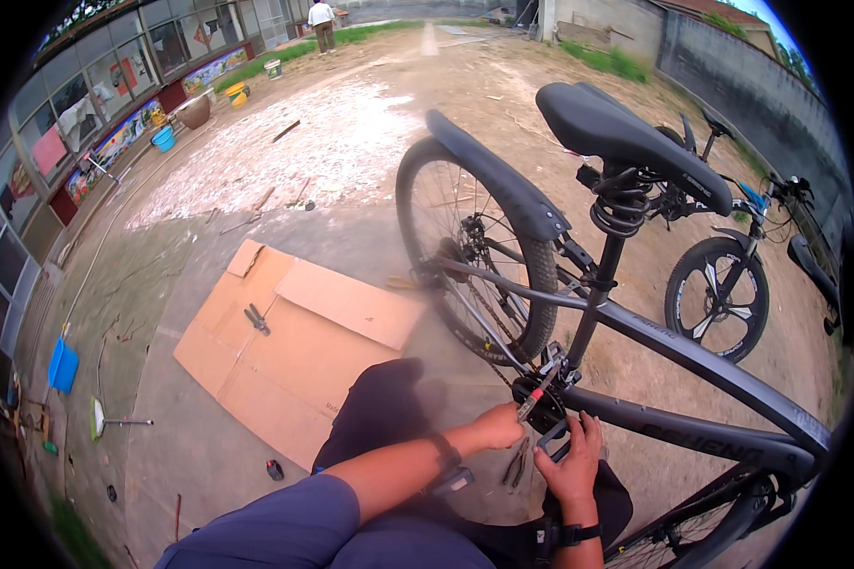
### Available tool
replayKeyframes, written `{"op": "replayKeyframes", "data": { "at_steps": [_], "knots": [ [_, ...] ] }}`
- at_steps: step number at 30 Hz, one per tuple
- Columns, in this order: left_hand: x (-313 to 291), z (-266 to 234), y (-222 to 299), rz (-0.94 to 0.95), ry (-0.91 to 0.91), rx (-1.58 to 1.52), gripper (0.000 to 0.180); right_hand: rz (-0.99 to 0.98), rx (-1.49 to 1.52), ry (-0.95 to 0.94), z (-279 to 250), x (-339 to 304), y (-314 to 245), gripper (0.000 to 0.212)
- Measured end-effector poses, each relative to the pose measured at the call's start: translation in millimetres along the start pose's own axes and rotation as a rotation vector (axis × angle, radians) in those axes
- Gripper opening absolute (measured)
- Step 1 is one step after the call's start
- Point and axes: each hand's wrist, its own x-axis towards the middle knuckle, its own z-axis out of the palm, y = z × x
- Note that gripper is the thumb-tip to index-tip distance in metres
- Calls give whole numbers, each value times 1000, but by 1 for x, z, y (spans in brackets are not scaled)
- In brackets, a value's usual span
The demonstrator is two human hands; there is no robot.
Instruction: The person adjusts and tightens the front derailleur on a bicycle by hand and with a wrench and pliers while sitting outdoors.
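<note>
A dark grey bicycle (655,332) stands upright before me, its rear wheel (446,209) toward the far left. My left hand (499,427) is closed around the handle of a screwdriver with a red section (536,394). The tool's tip points up at the parts around the front derailleur (552,365), near the chainring (541,408); whether it touches a screw is too small to tell. My right hand (571,465) grips the pedal (552,436) just below, thumb and fingers on either side. Pliers (515,467) lie on the ground between my hands.
A flattened cardboard sheet (294,379) lies to the left, with another pair of pliers (256,320) on it. A small black-and-red object (274,469) rests nearby. A second bicycle (721,294) stands at the right. Far off, a person (322,24) stands in the yard.
</note>
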Motion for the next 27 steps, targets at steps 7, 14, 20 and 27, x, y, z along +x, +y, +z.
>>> {"op": "replayKeyframes", "data": {
  "at_steps": [7,14,20,27],
  "knots": [
    [-1,2,0,-18,6,-58,35,4,-35,-21,-1,0,0,73],
    [-4,0,7,-84,-3,-58,38,-30,-4,22,7,2,6,74],
    [-4,-5,6,-70,-17,-99,37,-44,14,34,9,2,5,76],
    [6,-5,-4,-88,-60,-66,33,-89,173,81,25,2,18,91]
  ]
}}
